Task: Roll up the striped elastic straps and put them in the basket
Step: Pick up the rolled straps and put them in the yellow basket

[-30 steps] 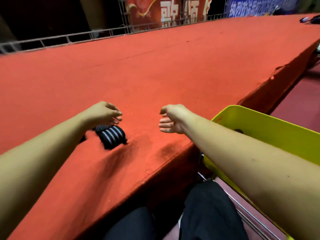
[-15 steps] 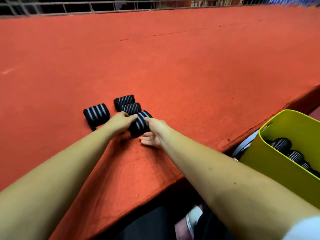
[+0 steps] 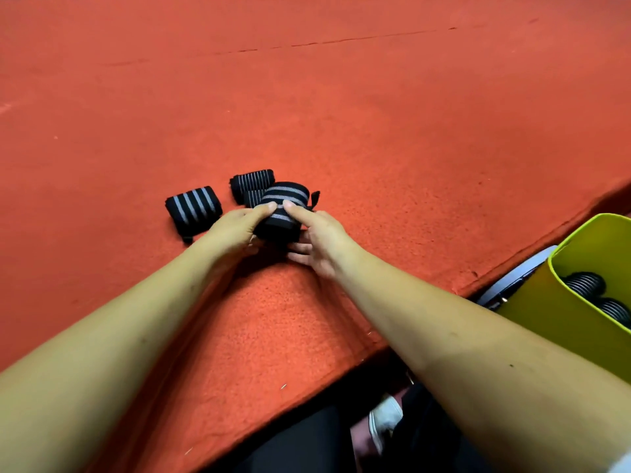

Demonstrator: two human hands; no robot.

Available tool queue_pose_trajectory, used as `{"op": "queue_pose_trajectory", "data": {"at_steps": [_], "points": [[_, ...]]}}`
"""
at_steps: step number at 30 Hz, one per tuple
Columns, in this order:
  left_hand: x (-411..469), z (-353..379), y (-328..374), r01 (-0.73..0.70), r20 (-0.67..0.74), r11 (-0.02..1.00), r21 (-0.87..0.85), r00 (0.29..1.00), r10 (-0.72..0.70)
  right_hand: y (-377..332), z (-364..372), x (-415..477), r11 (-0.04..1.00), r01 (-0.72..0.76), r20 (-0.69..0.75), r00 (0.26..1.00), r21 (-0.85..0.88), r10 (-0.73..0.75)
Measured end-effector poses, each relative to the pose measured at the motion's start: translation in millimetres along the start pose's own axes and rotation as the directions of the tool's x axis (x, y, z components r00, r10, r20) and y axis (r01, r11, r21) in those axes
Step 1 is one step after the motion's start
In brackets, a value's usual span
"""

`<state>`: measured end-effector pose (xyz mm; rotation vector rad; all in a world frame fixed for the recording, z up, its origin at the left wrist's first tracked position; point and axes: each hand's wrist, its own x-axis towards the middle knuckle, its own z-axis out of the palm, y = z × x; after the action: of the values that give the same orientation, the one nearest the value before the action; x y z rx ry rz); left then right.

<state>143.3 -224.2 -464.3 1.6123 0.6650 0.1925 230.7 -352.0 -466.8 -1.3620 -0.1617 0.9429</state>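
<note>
Black-and-grey striped roll point(image 3: 282, 213) sits mid-frame on the red felt point(image 3: 375, 131), my left hand point(image 3: 235, 230) and right hand point(image 3: 321, 240) both pinching it, and I judge its loose tab point(image 3: 314, 198) could unwind it before the yellow basket point(image 3: 553, 315) at lower right.

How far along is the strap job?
Done: at least two rolled straps lie in the yellow-green basket. In hand: the left hand and right hand both grip a wide-striped roll on the red felt, its tab end sticking out. Left: that roll, a second wide-striped roll to its left and two thin-striped rolls behind it all lie outside the basket.
</note>
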Motion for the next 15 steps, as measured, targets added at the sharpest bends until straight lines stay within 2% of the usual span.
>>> {"op": "queue_pose_trajectory", "data": {"at_steps": [3,5,7,9,11,12,15], "points": [[-7.7,-7.1,2.3,-0.018,0.112,0.999,0.037,0.994,0.014,-3.8,6.7,-3.9,0.986,-0.075,0.092,0.994,0.152,0.061],[-10.0,-13.0,8.0,-0.075,0.132,0.969,0.235,0.990,0.045,-2.3,8.1,-2.0,0.985,-0.073,0.090,0.994,0.158,0.060],[-5.2,-24.9,16.6,-0.156,0.053,0.894,0.420,0.988,0.148,-1.6,7.0,-1.3,0.985,-0.082,0.080,0.994,0.152,0.071],[6.9,-46.2,23.4,-0.176,-0.109,0.817,0.548,0.954,0.279,-1.9,4.5,-1.8,0.982,-0.100,0.070,0.994,0.161,0.090],[25.2,-71.8,23.0,-0.089,-0.244,0.711,0.698,0.904,0.352,-2.3,0.4,-2.1,0.978,-0.117,0.067,0.992,0.171,0.107],[34.6,-84.3,20.1,-0.017,-0.274,0.654,0.756,0.899,0.341,-1.3,-2.2,-1.5,0.977,-0.124,0.069,0.991,0.171,0.114],[53.7,-107.4,8.1,0.220,-0.344,0.582,0.783,0.933,0.110,-1.4,-9.3,-1.5,0.973,-0.143,0.083,0.988,0.178,0.130]]}}
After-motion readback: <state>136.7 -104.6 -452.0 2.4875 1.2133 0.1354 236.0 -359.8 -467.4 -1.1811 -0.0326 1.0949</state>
